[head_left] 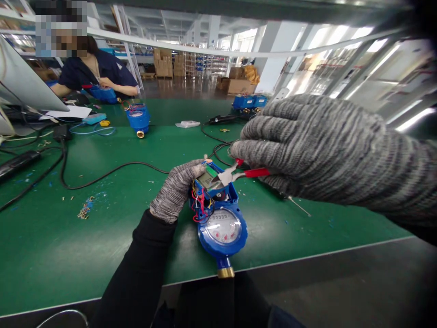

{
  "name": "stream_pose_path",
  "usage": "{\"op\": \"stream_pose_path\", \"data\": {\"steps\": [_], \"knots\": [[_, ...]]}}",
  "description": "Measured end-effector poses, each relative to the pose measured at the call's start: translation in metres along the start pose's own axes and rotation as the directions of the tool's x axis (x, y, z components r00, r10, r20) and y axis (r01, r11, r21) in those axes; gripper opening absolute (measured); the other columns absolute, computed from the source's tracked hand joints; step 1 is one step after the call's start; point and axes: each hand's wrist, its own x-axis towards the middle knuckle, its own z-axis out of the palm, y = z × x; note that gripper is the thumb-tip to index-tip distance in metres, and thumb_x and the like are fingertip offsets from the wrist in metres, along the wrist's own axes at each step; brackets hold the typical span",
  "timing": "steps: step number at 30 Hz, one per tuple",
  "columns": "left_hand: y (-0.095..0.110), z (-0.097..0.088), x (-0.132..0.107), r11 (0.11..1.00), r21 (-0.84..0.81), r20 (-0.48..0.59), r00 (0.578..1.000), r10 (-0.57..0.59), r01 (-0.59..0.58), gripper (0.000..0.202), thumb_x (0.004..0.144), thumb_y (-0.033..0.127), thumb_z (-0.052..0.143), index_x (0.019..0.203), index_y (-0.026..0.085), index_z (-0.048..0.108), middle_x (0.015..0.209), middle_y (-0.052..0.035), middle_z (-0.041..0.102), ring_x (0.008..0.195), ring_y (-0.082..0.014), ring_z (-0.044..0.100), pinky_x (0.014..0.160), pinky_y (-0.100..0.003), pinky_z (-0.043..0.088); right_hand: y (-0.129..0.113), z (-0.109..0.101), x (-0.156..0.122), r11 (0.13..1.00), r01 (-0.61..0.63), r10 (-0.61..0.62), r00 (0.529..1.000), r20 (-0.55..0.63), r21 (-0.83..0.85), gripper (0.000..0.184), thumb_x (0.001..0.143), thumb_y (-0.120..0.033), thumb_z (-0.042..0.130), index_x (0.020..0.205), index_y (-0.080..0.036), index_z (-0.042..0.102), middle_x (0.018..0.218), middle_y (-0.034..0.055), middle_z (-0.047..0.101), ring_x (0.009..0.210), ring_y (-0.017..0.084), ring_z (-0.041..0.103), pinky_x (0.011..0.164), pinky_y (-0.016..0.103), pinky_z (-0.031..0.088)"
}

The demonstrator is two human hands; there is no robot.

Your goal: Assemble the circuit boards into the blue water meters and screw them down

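Observation:
A blue water meter [223, 228] with a round dial and a brass end lies near the front edge of the green bench. Its upper housing is uncovered, showing a circuit board with a small display [206, 179] and loose coloured wires [201, 202]. My left hand [179, 187], in a grey knitted glove, grips the housing and board at the left side. In my gloved right hand [300, 146] are red-handled pliers [227, 176], their jaws over the right part of the board. Whether the jaws touch it I cannot tell.
Another blue meter [138, 119] stands farther back, and more blue units [249, 102] sit at the far right. Small screws [85, 208] lie left. A black cable [112, 175] crosses the bench. A screwdriver [298, 205] lies under my right hand. Across the bench a co-worker [99, 68] handles a meter.

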Motion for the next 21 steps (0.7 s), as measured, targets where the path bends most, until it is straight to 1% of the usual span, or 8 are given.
{"op": "stream_pose_path", "data": {"steps": [1, 3, 5, 7, 9, 13, 18, 21], "knots": [[-0.001, 0.000, 0.000, 1.000, -0.003, 0.000, 1.000, -0.001, 0.001, 0.025, 0.072, 0.022, 0.069, 0.096, 0.014, 0.073, 0.099, -0.0055, 0.074, 0.088, -0.0173, 0.068, 0.084, -0.030, 0.053, 0.002, -0.001, 0.000, 0.987, 0.112, -0.110, 0.994, 0.027, -0.117, 0.028, 0.076, -0.035, 0.066, 0.099, -0.019, 0.069, 0.105, 0.0035, 0.066, 0.104, 0.031, 0.058, 0.088, 0.057, 0.044], [-0.002, -0.002, 0.000, 1.000, -0.003, 0.001, 1.000, 0.002, -0.002, 0.027, 0.072, 0.024, 0.070, 0.097, 0.015, 0.073, 0.096, -0.0055, 0.075, 0.085, -0.0173, 0.068, 0.082, -0.031, 0.053, 0.007, -0.001, 0.000, 0.885, 0.351, -0.332, 0.936, 0.114, -0.305, 0.033, 0.084, -0.035, 0.053, 0.108, -0.017, 0.065, 0.107, 0.0109, 0.063, 0.098, 0.033, 0.057, 0.077, 0.058, 0.047], [-0.004, -0.003, 0.000, 1.000, 0.004, 0.010, 1.000, 0.009, -0.009, 0.027, 0.073, 0.025, 0.070, 0.098, 0.015, 0.073, 0.097, -0.0058, 0.075, 0.085, -0.0175, 0.069, 0.082, -0.031, 0.054, 0.011, 0.000, 0.000, 0.835, 0.416, -0.399, 0.909, 0.125, -0.361, 0.038, 0.088, -0.037, 0.041, 0.110, -0.016, 0.063, 0.104, 0.0124, 0.061, 0.094, 0.031, 0.056, 0.073, 0.056, 0.047], [-0.004, -0.003, 0.000, 1.000, 0.017, 0.021, 1.000, 0.021, -0.021, 0.027, 0.074, 0.025, 0.069, 0.098, 0.015, 0.073, 0.099, -0.0061, 0.074, 0.087, -0.0180, 0.069, 0.083, -0.031, 0.053, 0.012, 0.001, 0.000, 0.827, 0.440, -0.419, 0.897, 0.139, -0.349, 0.042, 0.090, -0.039, 0.033, 0.112, -0.016, 0.061, 0.105, 0.0127, 0.059, 0.094, 0.031, 0.055, 0.073, 0.056, 0.046], [-0.004, -0.003, 0.000, 0.999, 0.026, 0.030, 0.999, 0.036, -0.037, 0.026, 0.074, 0.025, 0.069, 0.098, 0.015, 0.073, 0.102, -0.0062, 0.074, 0.090, -0.0186, 0.068, 0.085, -0.031, 0.053, 0.012, 0.001, 0.000, 0.833, 0.451, -0.426, 0.892, 0.149, -0.321, 0.041, 0.089, -0.037, 0.033, 0.114, -0.016, 0.059, 0.109, 0.0122, 0.057, 0.095, 0.030, 0.054, 0.076, 0.055, 0.046], [-0.003, -0.001, 0.001, 0.998, 0.029, 0.029, 0.998, 0.049, -0.050, 0.024, 0.075, 0.024, 0.068, 0.096, 0.015, 0.073, 0.102, -0.0059, 0.074, 0.093, -0.0190, 0.068, 0.089, -0.032, 0.052, 0.009, 0.000, 0.001, 0.850, 0.436, -0.399, 0.899, 0.179, -0.295, 0.035, 0.086, -0.026, 0.040, 0.115, -0.020, 0.057, 0.113, 0.0119, 0.058, 0.096, 0.033, 0.054, 0.079, 0.055, 0.046], [-0.003, 0.000, 0.001, 1.000, 0.022, 0.023, 1.000, 0.008, -0.009, 0.027, 0.074, 0.024, 0.069, 0.098, 0.014, 0.072, 0.102, -0.0076, 0.073, 0.091, -0.0198, 0.068, 0.088, -0.034, 0.052, 0.009, 0.000, 0.002, 0.830, 0.445, -0.390, 0.894, 0.221, -0.335, 0.037, 0.077, -0.032, 0.056, 0.111, -0.018, 0.061, 0.108, 0.0137, 0.060, 0.090, 0.035, 0.054, 0.077, 0.054, 0.047], [-0.003, 0.001, 0.000, 1.000, 0.021, 0.024, 1.000, -0.010, 0.009, 0.028, 0.074, 0.025, 0.069, 0.099, 0.014, 0.072, 0.101, -0.0080, 0.074, 0.089, -0.0201, 0.068, 0.086, -0.035, 0.053, 0.012, 0.000, 0.001, 0.841, 0.442, -0.401, 0.897, 0.188, -0.314, 0.036, 0.085, -0.032, 0.045, 0.116, -0.021, 0.057, 0.111, 0.0112, 0.058, 0.094, 0.033, 0.053, 0.081, 0.053, 0.046]]}}
